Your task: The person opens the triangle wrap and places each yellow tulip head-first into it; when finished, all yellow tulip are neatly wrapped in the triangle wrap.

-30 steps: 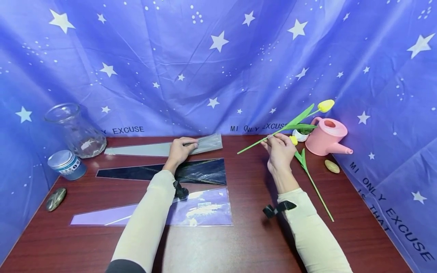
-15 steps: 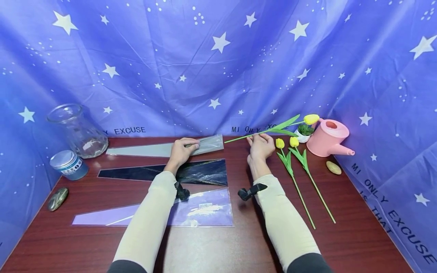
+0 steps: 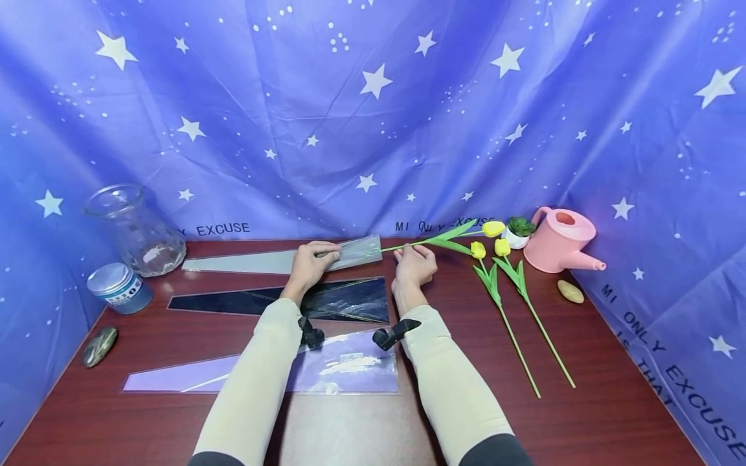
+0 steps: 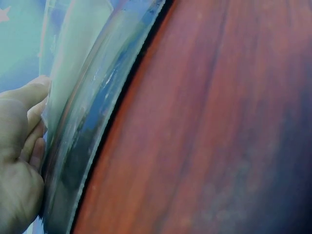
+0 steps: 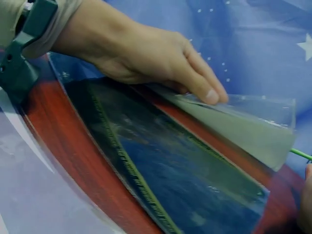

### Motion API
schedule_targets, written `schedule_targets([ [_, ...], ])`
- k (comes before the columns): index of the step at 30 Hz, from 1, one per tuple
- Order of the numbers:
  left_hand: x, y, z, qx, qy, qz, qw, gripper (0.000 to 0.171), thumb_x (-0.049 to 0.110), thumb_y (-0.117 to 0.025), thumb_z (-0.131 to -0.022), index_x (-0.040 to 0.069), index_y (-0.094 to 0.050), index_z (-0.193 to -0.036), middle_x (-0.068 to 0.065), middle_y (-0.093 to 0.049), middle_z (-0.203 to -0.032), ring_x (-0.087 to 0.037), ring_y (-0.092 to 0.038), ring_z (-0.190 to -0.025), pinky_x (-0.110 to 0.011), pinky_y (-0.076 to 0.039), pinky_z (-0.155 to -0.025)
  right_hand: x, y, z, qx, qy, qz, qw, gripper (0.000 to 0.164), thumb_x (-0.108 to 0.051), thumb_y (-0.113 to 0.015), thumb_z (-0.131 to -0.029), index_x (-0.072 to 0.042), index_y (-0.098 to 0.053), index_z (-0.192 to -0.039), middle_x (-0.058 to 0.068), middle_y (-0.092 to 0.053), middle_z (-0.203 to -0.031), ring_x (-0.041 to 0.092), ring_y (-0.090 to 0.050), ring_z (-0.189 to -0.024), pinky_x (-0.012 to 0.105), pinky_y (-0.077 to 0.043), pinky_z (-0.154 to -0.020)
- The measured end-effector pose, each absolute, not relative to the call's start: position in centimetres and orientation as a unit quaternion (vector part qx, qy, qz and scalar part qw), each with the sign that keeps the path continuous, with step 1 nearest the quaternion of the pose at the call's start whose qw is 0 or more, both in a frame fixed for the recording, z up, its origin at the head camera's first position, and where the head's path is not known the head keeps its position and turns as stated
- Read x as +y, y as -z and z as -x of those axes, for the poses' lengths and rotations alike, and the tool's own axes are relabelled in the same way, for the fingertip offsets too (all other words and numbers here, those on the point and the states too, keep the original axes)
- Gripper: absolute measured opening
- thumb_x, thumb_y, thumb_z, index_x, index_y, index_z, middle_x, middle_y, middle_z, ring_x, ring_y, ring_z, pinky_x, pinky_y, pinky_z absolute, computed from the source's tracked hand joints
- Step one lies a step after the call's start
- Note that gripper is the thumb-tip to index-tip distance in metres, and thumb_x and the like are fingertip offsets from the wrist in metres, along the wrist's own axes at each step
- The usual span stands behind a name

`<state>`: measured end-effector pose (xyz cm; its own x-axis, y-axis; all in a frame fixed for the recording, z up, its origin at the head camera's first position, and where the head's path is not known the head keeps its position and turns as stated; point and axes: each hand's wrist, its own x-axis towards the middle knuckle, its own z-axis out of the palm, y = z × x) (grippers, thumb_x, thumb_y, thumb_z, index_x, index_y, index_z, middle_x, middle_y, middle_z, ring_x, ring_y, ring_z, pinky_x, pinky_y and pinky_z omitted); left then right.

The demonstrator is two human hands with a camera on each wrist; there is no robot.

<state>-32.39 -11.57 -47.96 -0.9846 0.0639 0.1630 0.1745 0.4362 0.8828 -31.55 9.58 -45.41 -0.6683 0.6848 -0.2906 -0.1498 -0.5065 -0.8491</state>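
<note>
My left hand [image 3: 311, 266] pinches the upper film of a pale grey tapered flower sleeve [image 3: 239, 261] at the back of the table, lifting its wide right end. Thumb and fingers on the film show in the right wrist view, where the left hand [image 5: 146, 56] bends over the sleeve [image 5: 258, 136]. With my right hand [image 3: 415, 266] I pinch the green stem of a yellow tulip [image 3: 449, 242], its bloom pointing right. The stem's end meets the sleeve's wide mouth; how far inside it reaches is hard to see. Two more yellow tulips [image 3: 501, 301] lie to the right.
A black sleeve [image 3: 350, 301] and a purple sleeve [image 3: 350, 372] lie in front of the grey one. Left stand a glass vase [image 3: 131, 233], a blue jar [image 3: 121, 289] and a dark stone [image 3: 100, 346]. Right are a pink watering can [image 3: 556, 239], small potted plant [image 3: 517, 231] and yellowish stone [image 3: 570, 291].
My right hand has carried the tulip left and down from above the other tulips, bringing its stem to the sleeve's mouth. The left hand stays on the sleeve.
</note>
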Motion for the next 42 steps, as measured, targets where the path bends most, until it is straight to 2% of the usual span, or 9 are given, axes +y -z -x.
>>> schedule_targets([
  [3, -11.7, 48.1, 32.3, -0.848, 0.523, 0.068, 0.054, 0.021, 0.021, -0.074, -0.097, 0.014, -0.081, -0.115, -0.009, -0.071, -0.130, -0.029, -0.061, -0.129, -0.048, -0.052, -0.109, 8.9, 45.8, 31.3, -0.435, -0.803, 0.320, 0.253, 0.015, 0.006, -0.072, -0.091, -0.001, -0.063, -0.100, 0.029, -0.075, -0.108, 0.033, -0.077, -0.084, 0.039, -0.066, -0.080],
  [9, -11.6, 48.1, 32.3, -0.851, 0.517, 0.069, 0.056, 0.020, 0.021, -0.074, -0.097, 0.015, -0.081, -0.115, -0.008, -0.071, -0.129, -0.029, -0.061, -0.129, -0.048, -0.052, -0.110, 8.3, 46.1, 31.0, -0.460, -0.782, 0.334, 0.255, 0.015, 0.005, -0.074, -0.088, 0.001, -0.066, -0.101, 0.027, -0.077, -0.103, 0.034, -0.077, -0.079, 0.037, -0.066, -0.075],
  [16, -11.8, 48.3, 32.2, -0.851, 0.518, 0.067, 0.060, 0.021, 0.020, -0.074, -0.097, 0.013, -0.081, -0.116, -0.010, -0.071, -0.130, -0.029, -0.062, -0.128, -0.048, -0.052, -0.109, 7.1, 45.8, 30.8, -0.478, -0.775, 0.341, 0.236, 0.021, 0.004, -0.076, -0.088, 0.004, -0.070, -0.108, 0.023, -0.078, -0.102, 0.038, -0.076, -0.084, 0.044, -0.064, -0.082],
  [20, -11.7, 48.4, 32.2, -0.852, 0.516, 0.070, 0.062, 0.021, 0.021, -0.074, -0.097, 0.014, -0.081, -0.116, -0.009, -0.071, -0.129, -0.029, -0.062, -0.127, -0.047, -0.053, -0.109, 6.5, 45.6, 30.8, -0.464, -0.776, 0.351, 0.243, 0.022, 0.005, -0.076, -0.087, 0.005, -0.072, -0.108, 0.020, -0.079, -0.097, 0.039, -0.076, -0.086, 0.043, -0.064, -0.083],
  [24, -11.5, 48.2, 32.2, -0.850, 0.518, 0.075, 0.060, 0.021, 0.022, -0.073, -0.098, 0.014, -0.081, -0.116, -0.009, -0.070, -0.130, -0.029, -0.062, -0.127, -0.049, -0.053, -0.108, 6.1, 45.1, 30.7, -0.451, -0.777, 0.364, 0.246, 0.022, 0.006, -0.078, -0.084, 0.005, -0.074, -0.106, 0.015, -0.079, -0.090, 0.035, -0.076, -0.084, 0.038, -0.064, -0.079],
  [30, -11.4, 48.0, 32.2, -0.850, 0.518, 0.075, 0.063, 0.021, 0.021, -0.073, -0.098, 0.013, -0.081, -0.115, -0.009, -0.070, -0.130, -0.030, -0.062, -0.128, -0.049, -0.052, -0.109, 5.5, 44.9, 30.4, -0.439, -0.775, 0.382, 0.248, 0.018, 0.007, -0.080, -0.081, 0.001, -0.076, -0.098, 0.012, -0.079, -0.083, 0.031, -0.075, -0.080, 0.038, -0.063, -0.076],
  [35, -11.5, 48.0, 32.2, -0.849, 0.519, 0.070, 0.061, 0.020, 0.021, -0.074, -0.097, 0.013, -0.081, -0.114, -0.009, -0.071, -0.129, -0.029, -0.061, -0.128, -0.048, -0.052, -0.109, 5.6, 45.0, 30.3, -0.457, -0.762, 0.388, 0.245, 0.022, 0.005, -0.081, -0.080, 0.004, -0.075, -0.101, 0.005, -0.074, -0.078, 0.021, -0.071, -0.075, 0.028, -0.058, -0.069],
  [38, -11.5, 48.0, 32.2, -0.850, 0.518, 0.072, 0.061, 0.020, 0.020, -0.074, -0.097, 0.013, -0.081, -0.115, -0.009, -0.071, -0.129, -0.029, -0.061, -0.128, -0.049, -0.052, -0.110, 7.0, 44.6, 30.3, -0.465, -0.766, 0.368, 0.248, 0.022, 0.003, -0.080, -0.081, 0.003, -0.074, -0.102, 0.004, -0.074, -0.079, 0.019, -0.069, -0.071, 0.030, -0.059, -0.069],
  [42, -11.5, 48.0, 32.3, -0.851, 0.516, 0.074, 0.061, 0.020, 0.021, -0.073, -0.098, 0.014, -0.081, -0.115, -0.009, -0.071, -0.129, -0.029, -0.061, -0.129, -0.048, -0.051, -0.110, 10.8, 43.7, 30.8, -0.498, -0.771, 0.291, 0.272, 0.021, 0.004, -0.078, -0.084, 0.003, -0.073, -0.104, 0.004, -0.076, -0.083, 0.017, -0.068, -0.070, 0.034, -0.061, -0.075],
])
